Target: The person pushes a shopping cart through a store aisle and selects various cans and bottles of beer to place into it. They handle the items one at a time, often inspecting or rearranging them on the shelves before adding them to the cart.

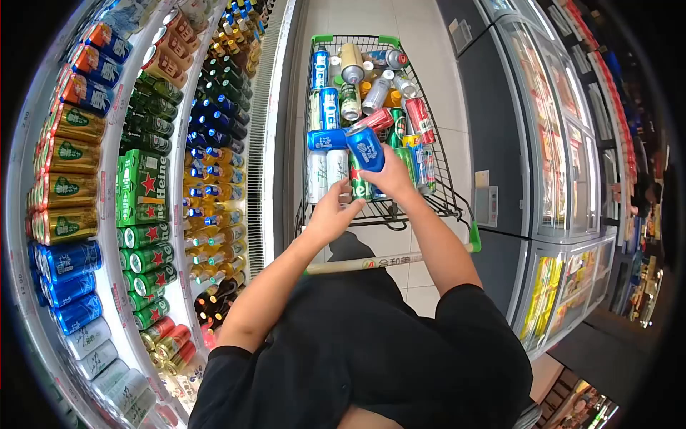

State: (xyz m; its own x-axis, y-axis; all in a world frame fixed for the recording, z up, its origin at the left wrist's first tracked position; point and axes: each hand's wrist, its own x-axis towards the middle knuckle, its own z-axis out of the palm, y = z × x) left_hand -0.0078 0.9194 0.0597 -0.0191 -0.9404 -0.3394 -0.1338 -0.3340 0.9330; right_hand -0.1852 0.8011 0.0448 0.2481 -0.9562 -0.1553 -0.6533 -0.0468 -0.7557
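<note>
My right hand [391,174] is wrapped round a blue can [366,149], held tilted over the shopping cart [451,207]. My left hand [334,214] is at the near end of the basket, thumb and fingers apart, with the fingertips right by a green can with a red star [357,174]. Two white cans [336,166] stand beside that can, to the left. Another blue can [326,139] lies on its side behind the white ones. A red can [379,119] lies tilted just beyond the held can.
More cans and bottles fill the basket, among them a beige can [351,61]. The cart's handle [379,262] crosses in front of my body. Drink shelves [179,129] line the left side. Glass-doored freezers [547,143] stand on the right, beside the tiled floor [450,86].
</note>
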